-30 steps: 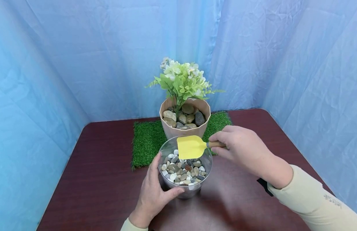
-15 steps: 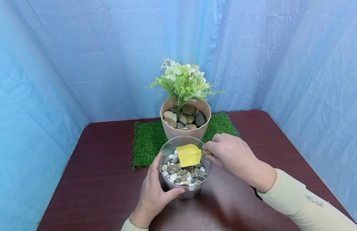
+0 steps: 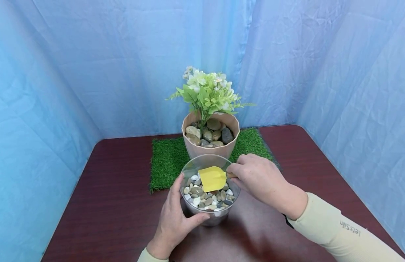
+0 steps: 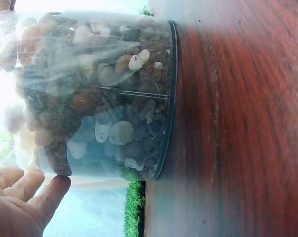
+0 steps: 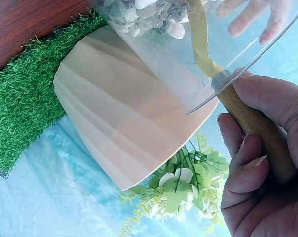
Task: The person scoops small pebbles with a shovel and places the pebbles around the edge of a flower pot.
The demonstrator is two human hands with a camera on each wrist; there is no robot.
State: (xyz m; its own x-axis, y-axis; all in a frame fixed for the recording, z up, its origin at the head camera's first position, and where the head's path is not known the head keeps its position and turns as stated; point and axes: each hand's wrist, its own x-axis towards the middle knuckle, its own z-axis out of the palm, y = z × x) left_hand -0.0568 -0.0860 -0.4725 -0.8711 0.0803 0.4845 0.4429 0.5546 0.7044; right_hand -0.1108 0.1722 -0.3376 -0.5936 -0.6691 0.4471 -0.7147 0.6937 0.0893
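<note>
A clear plastic container point(image 3: 218, 219), part filled with white, grey and brown pebbles point(image 3: 207, 200), stands on the table. My left hand point(image 3: 176, 218) holds its left side, thumb at the front and fingers along the wall. In my right hand point(image 3: 261, 178) is a small shovel point(image 3: 212, 179) with a yellow blade. The right wrist view shows my fingers curled round its wooden handle point(image 5: 257, 126). Its blade hangs inside the container, over the pebbles, and I cannot tell whether it touches them. Through the left wrist view, pebbles and darker grit point(image 4: 161, 81) show behind the container wall.
Just behind the container is a pinkish-beige flowerpot point(image 3: 209, 151) holding large stones point(image 3: 213, 124) and a white-flowered plant point(image 3: 205, 91). It stands on a green artificial grass mat point(image 3: 167, 163). Pale blue curtains point(image 3: 140, 65) surround the dark red-brown table point(image 3: 117, 189).
My right hand has lowered the shovel and shifted it slightly left, so the blade now sits down in the container. My left hand keeps its hold on the wall.
</note>
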